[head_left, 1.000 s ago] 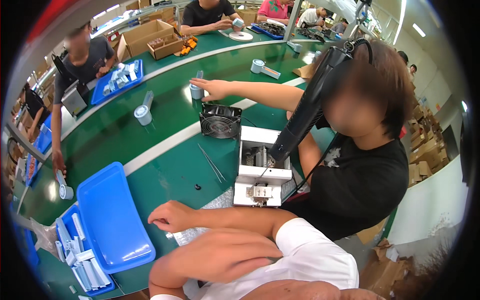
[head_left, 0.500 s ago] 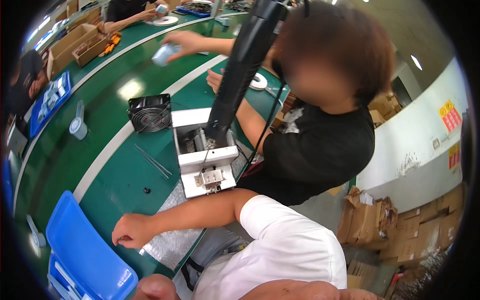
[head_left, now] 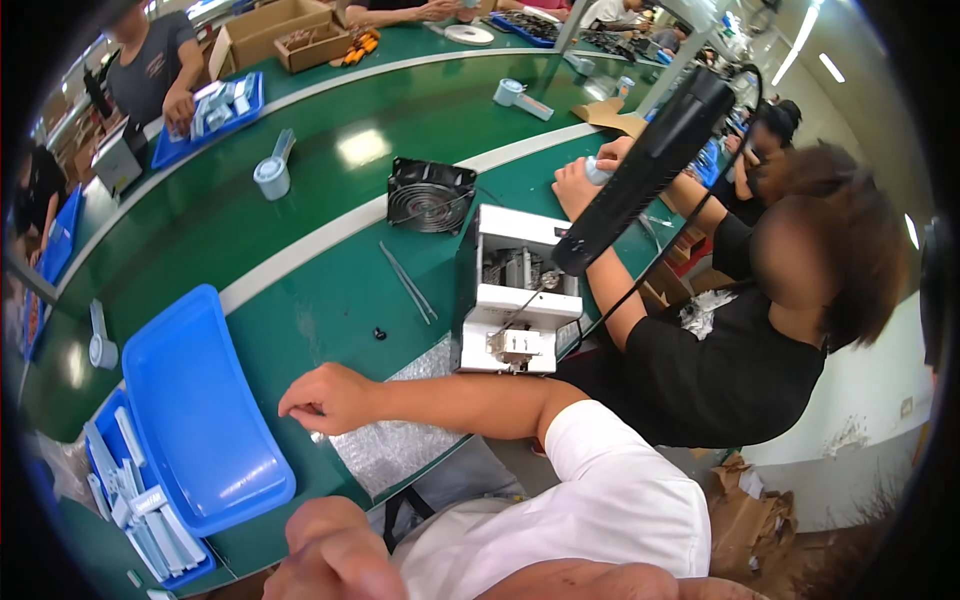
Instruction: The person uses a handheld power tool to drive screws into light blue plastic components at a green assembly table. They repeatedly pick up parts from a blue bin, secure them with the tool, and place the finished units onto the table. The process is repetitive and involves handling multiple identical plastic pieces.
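Note:
My right hand [head_left: 335, 400] hovers over the green table beside the raised rim of an empty blue tray [head_left: 200, 400]. Its fingers are curled together, and what they hold, if anything, is hidden. At the lower edge my left hand [head_left: 335, 550] is close and blurred, its fingers folded in; I cannot make out anything in it. The empty tray rests partly over a second blue tray [head_left: 200, 578] filled with light-blue and white plastic pieces [head_left: 150, 525]. A silvery bubble-wrap sheet [head_left: 390, 455] lies under my right forearm.
A white machine [head_left: 510, 300] stands beyond my right forearm, with a black fan [head_left: 430, 195], tweezers [head_left: 408, 283] and a small black part [head_left: 379, 334] nearby. Light-blue handled devices [head_left: 272, 178] lie on the green belt. A co-worker [head_left: 720, 350] sits at the right.
The view has swung left, so the scene sits further right. The co-worker's hands have drawn back from the belt to a light-blue piece. My left hand shows more; my right stays curled.

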A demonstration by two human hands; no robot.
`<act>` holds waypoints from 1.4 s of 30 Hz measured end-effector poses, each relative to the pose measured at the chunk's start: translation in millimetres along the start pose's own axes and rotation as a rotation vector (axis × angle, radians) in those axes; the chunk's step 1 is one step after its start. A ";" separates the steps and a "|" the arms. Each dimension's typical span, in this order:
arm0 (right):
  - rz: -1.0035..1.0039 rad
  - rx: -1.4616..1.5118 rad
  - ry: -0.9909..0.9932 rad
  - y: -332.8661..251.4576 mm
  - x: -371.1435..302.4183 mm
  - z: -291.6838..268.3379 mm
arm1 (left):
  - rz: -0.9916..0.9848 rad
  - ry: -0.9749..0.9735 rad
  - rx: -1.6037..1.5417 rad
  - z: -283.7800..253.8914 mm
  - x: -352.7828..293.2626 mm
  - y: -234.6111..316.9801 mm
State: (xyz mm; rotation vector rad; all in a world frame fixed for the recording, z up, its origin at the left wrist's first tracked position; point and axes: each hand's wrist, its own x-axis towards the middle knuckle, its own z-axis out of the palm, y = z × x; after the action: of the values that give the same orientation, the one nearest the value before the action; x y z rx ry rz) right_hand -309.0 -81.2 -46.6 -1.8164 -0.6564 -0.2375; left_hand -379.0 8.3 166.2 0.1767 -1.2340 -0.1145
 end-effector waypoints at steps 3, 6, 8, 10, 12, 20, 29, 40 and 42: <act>-0.062 0.010 0.034 -2.4 0.1 -1.6 | 0.034 0.032 -0.026 0.4 3.9 -9.4; -0.094 -0.019 0.026 1.6 -1.0 1.1 | 0.056 0.071 -0.031 -0.4 4.1 -19.1; -0.095 -0.026 -0.006 1.9 -2.0 2.2 | 0.057 0.110 -0.025 -0.3 1.5 -23.0; -0.101 -0.038 0.025 5.4 -0.4 3.2 | 0.064 0.135 -0.012 -1.6 -0.4 -26.2; -0.116 -0.037 0.046 6.5 -1.9 4.8 | 0.066 0.153 -0.002 2.0 -2.6 -27.7; -0.146 -0.042 0.077 10.4 -1.2 7.1 | -0.077 0.185 -0.061 -6.4 -7.6 -19.7; -0.163 -0.077 0.104 10.7 -2.0 8.4 | -0.131 0.199 -0.093 -12.8 -7.8 -8.7; -0.137 -0.063 0.078 11.7 -0.9 7.5 | -0.170 0.200 -0.107 -18.0 -6.8 10.6; -0.109 -0.038 0.075 9.6 -1.0 9.6 | -0.178 0.197 -0.105 -17.3 -7.8 15.8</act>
State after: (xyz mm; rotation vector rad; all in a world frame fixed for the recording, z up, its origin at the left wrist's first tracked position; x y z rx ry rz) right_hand -306.2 -74.8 -58.2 -1.8006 -0.7031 -0.3912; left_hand -365.3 26.5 156.6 0.2014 -1.0123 -0.3090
